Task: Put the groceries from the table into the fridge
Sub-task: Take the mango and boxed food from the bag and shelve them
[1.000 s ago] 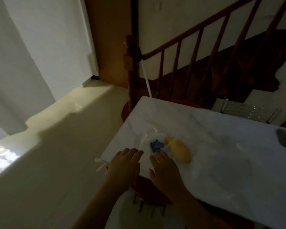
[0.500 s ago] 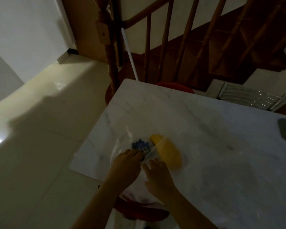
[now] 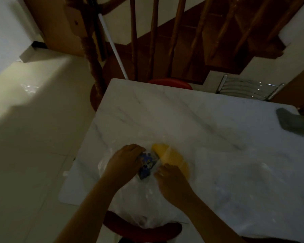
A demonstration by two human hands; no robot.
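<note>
A clear plastic bag (image 3: 144, 199) lies at the near left corner of the white marble table (image 3: 191, 123) and hangs over its front edge. Inside or on it I see a small blue-patterned packet (image 3: 146, 165) and a yellow oblong item (image 3: 172, 158). My left hand (image 3: 125, 160) is curled on the left side of the blue packet. My right hand (image 3: 170, 178) rests with closed fingers on the bag plastic just below the yellow item. The room is dim and details are blurred.
A red stool (image 3: 140, 230) stands under the table's near edge, another red seat (image 3: 170, 83) at the far edge. A metal chair back (image 3: 249, 90) is at the far right. A dark grey object (image 3: 293, 123) lies at the table's right edge. Wooden stair railing (image 3: 133, 37) rises behind; tiled floor (image 3: 33, 120) lies left.
The camera has moved closer over the table. Both hands went from hovering open near the table edge to closing on the bag around the blue packet and yellow item.
</note>
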